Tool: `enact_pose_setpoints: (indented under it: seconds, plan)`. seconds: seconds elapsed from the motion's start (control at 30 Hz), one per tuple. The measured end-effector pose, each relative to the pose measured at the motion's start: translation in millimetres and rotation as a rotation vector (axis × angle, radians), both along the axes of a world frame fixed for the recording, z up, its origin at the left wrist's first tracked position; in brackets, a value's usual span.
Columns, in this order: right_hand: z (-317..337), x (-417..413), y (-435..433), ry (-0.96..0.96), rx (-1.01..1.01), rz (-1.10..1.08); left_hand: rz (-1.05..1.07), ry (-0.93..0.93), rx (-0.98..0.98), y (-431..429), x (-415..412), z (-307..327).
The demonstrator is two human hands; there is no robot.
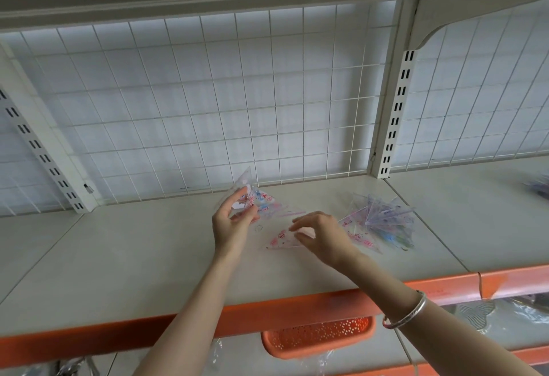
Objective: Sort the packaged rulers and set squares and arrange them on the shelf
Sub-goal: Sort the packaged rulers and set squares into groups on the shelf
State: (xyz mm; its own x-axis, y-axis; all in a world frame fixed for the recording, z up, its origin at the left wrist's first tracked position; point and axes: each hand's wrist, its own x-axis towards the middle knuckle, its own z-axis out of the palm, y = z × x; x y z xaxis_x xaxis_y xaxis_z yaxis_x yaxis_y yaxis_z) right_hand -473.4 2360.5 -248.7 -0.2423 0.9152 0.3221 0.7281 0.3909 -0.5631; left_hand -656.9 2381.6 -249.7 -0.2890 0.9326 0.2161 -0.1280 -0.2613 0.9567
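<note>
**Head view: two hands sorting clear set squares on an open shelf**

At the left, the left hand is pinching the held set square between thumb and curled fingers. It is holding the piece tilted, with one corner pointing up toward the wire grid. A printed packet is showing just behind it; whether the same hand is holding that too cannot be told.

In the middle, the flat set square is lying on the shelf, well back from the orange front edge. The right hand is bending over its right corner with thumb and forefinger part-closed and touching the film. Whether they are actually gripping it cannot be told.

To the right, the fanned pile of packaged pieces is resting just beside that hand. More packets at the far right edge are too blurred to identify.

Likely hazards, by judgement:

- **Slipping grip:** the left hand is gripping glossy film near one edge only, so the tilted piece is liable to pivot or slip out.
- **Scattered pile:** the right wrist is working close to the fanned pile, and a sideways sweep is likely to scatter it and undo the sorting.
- **Mis-sorting:** the pieces are transparent and overlapping, so two may be lifting as one, or a shape may be going to the wrong group.
- **Falling off the shelf:** a packet nudged forward may be sliding off the front edge toward the orange basket below.
</note>
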Motion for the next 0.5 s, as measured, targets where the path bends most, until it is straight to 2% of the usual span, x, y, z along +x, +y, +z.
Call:
enact_pose_setpoints:
  seconds: [0.13,0.27,0.5]
  plan:
    - [18.9,-9.4,5.0,0.222,0.118,-0.083,-0.053,-0.052,-0.024,-3.8,0.3,1.0]
    - [27.6,-20.5,16.4,0.295,-0.103,-0.081,-0.098,-0.049,-0.045,-6.0,-1.9,2.1]
    - [21.2,-12.8,25.7,0.652,-0.338,-0.172,-0.018,-0.110,-0.046,-5.3,-6.0,2.3]
